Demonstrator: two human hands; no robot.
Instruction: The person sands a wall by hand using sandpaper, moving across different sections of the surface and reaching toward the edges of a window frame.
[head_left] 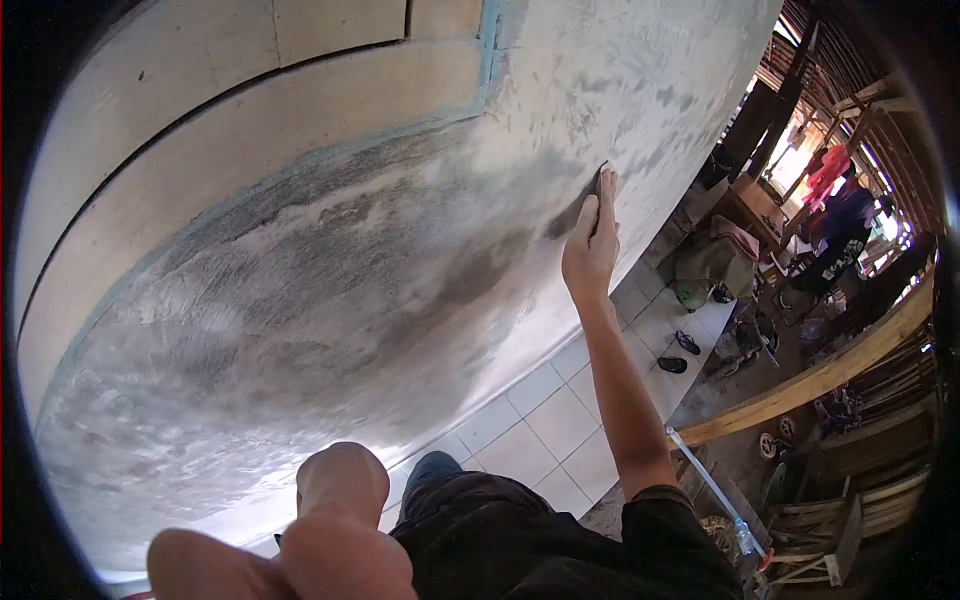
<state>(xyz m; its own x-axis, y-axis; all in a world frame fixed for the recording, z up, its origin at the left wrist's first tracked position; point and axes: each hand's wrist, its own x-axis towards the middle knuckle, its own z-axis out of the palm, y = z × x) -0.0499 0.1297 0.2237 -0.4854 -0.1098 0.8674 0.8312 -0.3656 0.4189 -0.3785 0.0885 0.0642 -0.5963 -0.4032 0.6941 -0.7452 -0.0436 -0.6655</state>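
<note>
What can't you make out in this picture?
Head view throughout:
Anything beneath the right hand: hidden by its palm and fingers.
Bare limbs at bottom left: cut off by the bottom edge.
Lettering on the dark garment: too small and blurred.
Left hand: I cannot pick it out.

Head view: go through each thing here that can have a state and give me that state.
Wall: patchy, dark grey and whitish.
Right hand: raised to the wall, fingers extended; whether it holds anything is unclear.
Sandals: unworn, on the tiles.
Floor tiles: laid.
Red cloth: hanging.
</note>
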